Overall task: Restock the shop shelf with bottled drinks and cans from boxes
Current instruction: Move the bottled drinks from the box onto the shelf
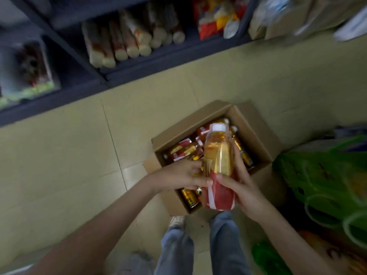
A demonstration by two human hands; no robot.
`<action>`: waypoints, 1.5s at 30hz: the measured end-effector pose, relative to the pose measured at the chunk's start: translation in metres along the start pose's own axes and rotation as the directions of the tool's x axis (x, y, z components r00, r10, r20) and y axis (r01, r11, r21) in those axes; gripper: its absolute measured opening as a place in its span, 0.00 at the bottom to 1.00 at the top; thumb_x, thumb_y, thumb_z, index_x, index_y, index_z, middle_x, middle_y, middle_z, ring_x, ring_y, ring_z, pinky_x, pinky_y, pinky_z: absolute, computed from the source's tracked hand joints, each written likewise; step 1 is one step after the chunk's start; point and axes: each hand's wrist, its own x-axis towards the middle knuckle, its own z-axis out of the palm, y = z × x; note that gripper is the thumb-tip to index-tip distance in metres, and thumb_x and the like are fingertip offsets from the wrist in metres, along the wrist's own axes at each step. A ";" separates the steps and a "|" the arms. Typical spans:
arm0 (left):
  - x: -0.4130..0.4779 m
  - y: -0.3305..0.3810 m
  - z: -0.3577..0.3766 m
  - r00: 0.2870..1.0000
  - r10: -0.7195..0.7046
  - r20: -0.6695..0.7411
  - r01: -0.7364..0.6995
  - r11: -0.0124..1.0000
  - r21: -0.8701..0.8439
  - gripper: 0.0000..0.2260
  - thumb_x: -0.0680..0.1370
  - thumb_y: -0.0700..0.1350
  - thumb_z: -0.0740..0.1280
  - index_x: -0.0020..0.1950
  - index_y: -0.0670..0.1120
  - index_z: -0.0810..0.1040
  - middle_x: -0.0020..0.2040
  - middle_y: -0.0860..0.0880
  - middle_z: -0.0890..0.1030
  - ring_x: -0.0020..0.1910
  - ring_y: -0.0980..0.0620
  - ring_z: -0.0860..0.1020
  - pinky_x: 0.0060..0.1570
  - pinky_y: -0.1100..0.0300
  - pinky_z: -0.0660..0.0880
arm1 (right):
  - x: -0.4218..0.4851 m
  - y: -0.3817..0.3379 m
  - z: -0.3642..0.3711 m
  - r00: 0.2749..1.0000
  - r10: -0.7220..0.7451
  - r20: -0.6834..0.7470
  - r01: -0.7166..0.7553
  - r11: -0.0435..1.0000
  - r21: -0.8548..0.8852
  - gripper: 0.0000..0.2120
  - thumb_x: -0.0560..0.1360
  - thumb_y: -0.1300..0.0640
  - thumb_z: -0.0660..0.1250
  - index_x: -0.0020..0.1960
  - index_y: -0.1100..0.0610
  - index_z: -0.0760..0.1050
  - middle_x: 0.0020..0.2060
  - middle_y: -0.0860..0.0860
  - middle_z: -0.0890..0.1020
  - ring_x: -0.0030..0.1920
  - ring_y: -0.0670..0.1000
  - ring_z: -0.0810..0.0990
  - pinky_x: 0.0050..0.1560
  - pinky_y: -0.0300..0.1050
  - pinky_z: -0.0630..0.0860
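An open cardboard box [256,133] stands on the floor and holds several amber drink bottles [184,150] with red labels and white caps. My right hand [241,187] grips one such bottle [219,161] by its red label, cap pointing away, above the box. My left hand [178,176] is at the bottle's left side, thumb touching the label, fingers curled over something yellow that I cannot make out. The dark shelf [158,62] runs across the top of the view.
The shelf holds long pale packets [123,40] and colourful snack bags [216,18]. Green mesh sacks [325,179] lie right of the box. My feet and jeans [198,245] stand just below it. Beige tiled floor [79,155] lies between shelf and box.
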 end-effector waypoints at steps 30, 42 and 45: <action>-0.340 0.200 0.701 0.393 0.615 0.683 -0.918 0.223 0.328 0.24 0.78 0.46 0.66 0.69 0.63 0.62 0.61 0.56 0.77 0.60 0.61 0.76 0.57 0.64 0.74 | -0.846 -0.064 -0.014 -0.036 -0.923 -0.384 0.328 0.352 -0.877 0.46 0.74 0.55 0.71 0.77 0.39 0.42 0.71 0.36 0.64 0.68 0.44 0.71 0.65 0.54 0.72; -0.347 0.286 0.858 -0.281 0.840 0.464 -0.620 -0.528 0.580 0.23 0.79 0.43 0.64 0.74 0.50 0.65 0.67 0.46 0.69 0.62 0.49 0.71 0.60 0.60 0.69 | -1.000 -0.103 -0.088 -0.492 -0.843 -0.219 -0.024 0.265 -0.964 0.46 0.74 0.55 0.71 0.77 0.39 0.41 0.64 0.22 0.58 0.70 0.43 0.64 0.69 0.55 0.66; -0.331 0.320 0.876 -0.197 0.890 0.412 -0.596 -0.442 0.670 0.28 0.79 0.45 0.64 0.77 0.54 0.58 0.72 0.40 0.61 0.68 0.41 0.66 0.62 0.51 0.68 | -1.001 -0.132 -0.117 -0.524 -0.821 -0.227 -0.049 0.294 -0.954 0.46 0.74 0.56 0.70 0.77 0.41 0.40 0.60 0.27 0.62 0.63 0.39 0.65 0.64 0.41 0.64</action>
